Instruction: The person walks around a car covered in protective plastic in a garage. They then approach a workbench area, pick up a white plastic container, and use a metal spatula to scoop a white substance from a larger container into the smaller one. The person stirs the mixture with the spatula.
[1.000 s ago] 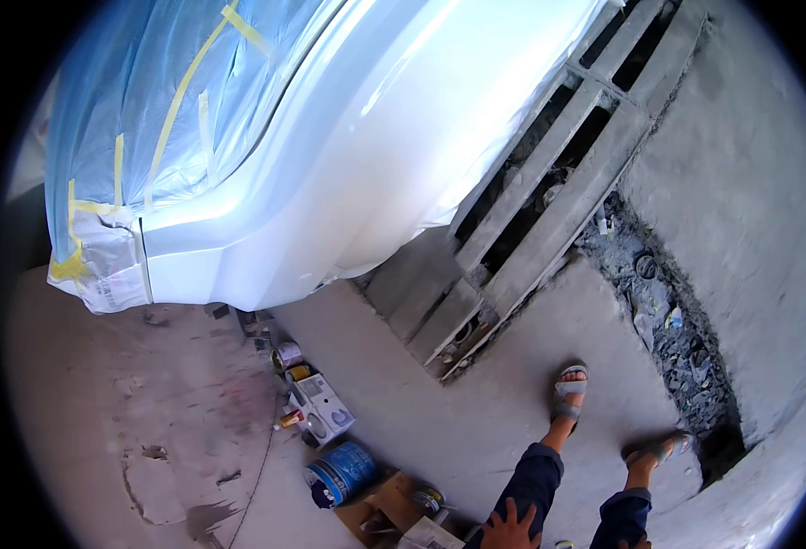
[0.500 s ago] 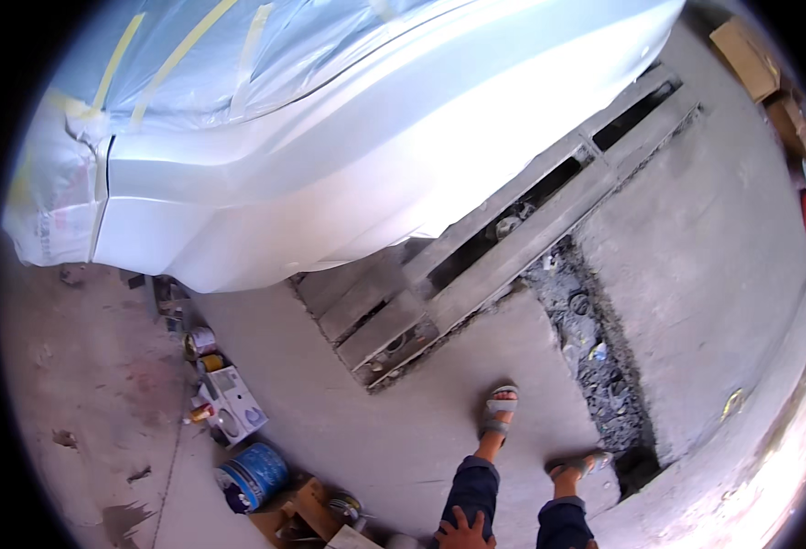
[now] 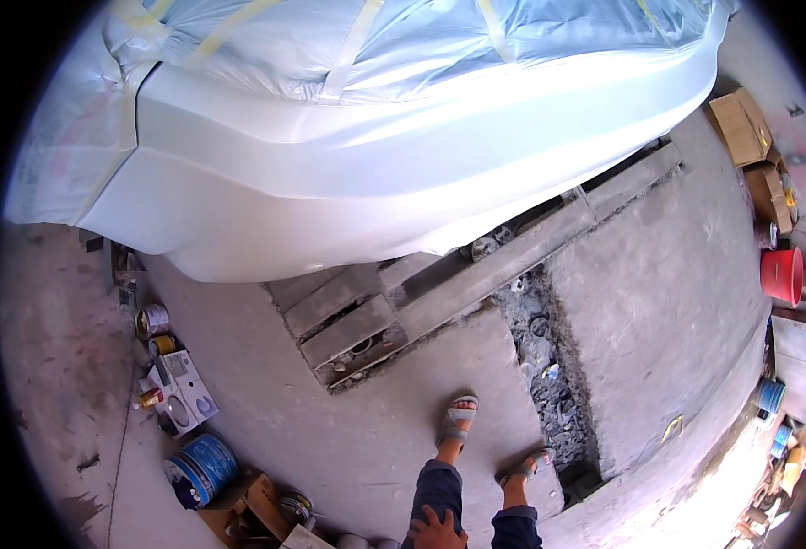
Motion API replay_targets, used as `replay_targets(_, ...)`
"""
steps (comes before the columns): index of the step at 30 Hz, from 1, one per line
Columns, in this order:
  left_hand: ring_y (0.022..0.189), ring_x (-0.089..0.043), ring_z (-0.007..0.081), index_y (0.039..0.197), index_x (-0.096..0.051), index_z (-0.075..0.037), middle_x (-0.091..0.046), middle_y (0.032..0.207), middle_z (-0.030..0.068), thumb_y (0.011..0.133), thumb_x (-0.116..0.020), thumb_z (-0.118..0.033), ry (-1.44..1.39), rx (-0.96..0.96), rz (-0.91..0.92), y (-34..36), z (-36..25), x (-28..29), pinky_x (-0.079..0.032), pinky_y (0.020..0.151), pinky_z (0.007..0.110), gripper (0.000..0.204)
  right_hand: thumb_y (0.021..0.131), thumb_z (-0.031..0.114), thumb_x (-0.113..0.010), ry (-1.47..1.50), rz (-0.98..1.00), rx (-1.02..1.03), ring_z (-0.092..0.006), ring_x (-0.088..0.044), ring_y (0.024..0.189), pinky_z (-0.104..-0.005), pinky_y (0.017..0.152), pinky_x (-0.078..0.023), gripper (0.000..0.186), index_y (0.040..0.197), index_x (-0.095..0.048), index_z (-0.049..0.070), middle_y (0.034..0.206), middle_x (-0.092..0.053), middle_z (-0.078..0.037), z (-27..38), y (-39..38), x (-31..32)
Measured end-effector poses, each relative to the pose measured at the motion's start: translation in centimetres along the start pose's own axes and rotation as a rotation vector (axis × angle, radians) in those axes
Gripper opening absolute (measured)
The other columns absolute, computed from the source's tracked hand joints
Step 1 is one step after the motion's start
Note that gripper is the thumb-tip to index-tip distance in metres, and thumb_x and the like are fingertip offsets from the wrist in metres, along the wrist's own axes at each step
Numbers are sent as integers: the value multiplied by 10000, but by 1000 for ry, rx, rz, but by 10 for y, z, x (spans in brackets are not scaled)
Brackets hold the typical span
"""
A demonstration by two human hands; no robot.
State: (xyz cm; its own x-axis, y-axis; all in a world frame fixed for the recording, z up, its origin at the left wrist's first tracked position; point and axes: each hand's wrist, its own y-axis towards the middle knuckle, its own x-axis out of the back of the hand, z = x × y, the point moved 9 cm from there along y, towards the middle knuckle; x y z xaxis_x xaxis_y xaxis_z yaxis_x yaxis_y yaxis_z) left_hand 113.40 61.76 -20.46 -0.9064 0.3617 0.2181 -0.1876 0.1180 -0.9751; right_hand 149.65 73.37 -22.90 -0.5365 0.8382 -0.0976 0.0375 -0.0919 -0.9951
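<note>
My left hand (image 3: 437, 529) rests on the dark trouser leg (image 3: 438, 489) above my left foot, fingers spread and holding nothing. No part of my right hand shows. Before me stands a large white vehicle body panel (image 3: 329, 220), smooth and glossy, curving across the upper view. Pale blue plastic sheeting (image 3: 439, 59) covers the part above it, fixed with strips of yellowish tape (image 3: 355, 41). Both sandalled feet (image 3: 459, 423) are on the concrete, well apart from the panel.
A slotted pit (image 3: 439, 279) runs under the panel, and a rubble-filled trench (image 3: 549, 366) lies right of my feet. At lower left are a blue bucket (image 3: 203, 468), a white boxy device (image 3: 181, 392) and cans (image 3: 152, 319). Cardboard boxes (image 3: 740, 126) and a red bucket (image 3: 781, 275) stand at right.
My view has swung, so more of the plastic sheeting and the right-hand side shows. The fingertips by my right leg have left the picture. My left hand stays on my leg.
</note>
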Motion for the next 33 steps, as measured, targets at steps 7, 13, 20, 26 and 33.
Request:
replay_targets(7, 1223, -362, 567, 1414, -397, -231, -194, 1492, 272, 804, -541, -577, -12, 28, 13, -3, 14, 6, -351, 940, 652, 716, 884, 522, -514, 51, -24, 133, -435, -594, 1021, -484, 873, -479, 601, 1055, -630, -43, 1048, -637, -277, 66, -48, 52)
replay_targets(13, 1235, -366, 554, 1429, -365, -226, -181, 1501, 266, 818, -533, -553, 4, -18, 25, -1, -7, 13, -360, 959, 636, 713, 891, 503, -503, -144, -6, 46, -438, -606, 971, -487, 845, -486, 559, 983, -655, -27, 975, -650, -276, 5, -10, 23)
replay_targets(20, 1256, -288, 616, 1475, -288, -235, -94, 1535, 250, 872, -471, -505, -38, -38, 110, 2, 13, -28, -300, 1005, 660, 686, 918, 352, -482, 32, -543, 329, -422, -622, 826, -520, 736, -487, 358, 901, -637, 30, 840, -658, -227, 2, -57, 57)
replay_targets(26, 1378, -165, 519, 1501, -225, -200, -32, 1574, 177, 895, -430, -527, 42, -91, 214, -17, -16, -64, -197, 1108, 589, 719, 881, 277, -521, 179, -455, 185, -399, -600, 924, -493, 786, -485, 314, 1090, -574, 48, 1000, -623, -221, -81, -26, 16)
replay_targets(33, 1399, -161, 460, 1319, -525, -229, -275, 1497, 212, 946, -339, -467, 329, -247, 190, -28, -58, -116, -162, 1127, 563, 480, 898, 399, -472, 488, -946, 175, -395, -626, 738, -496, 682, -459, 445, 840, -641, -9, 741, -631, -228, -137, -147, 97)
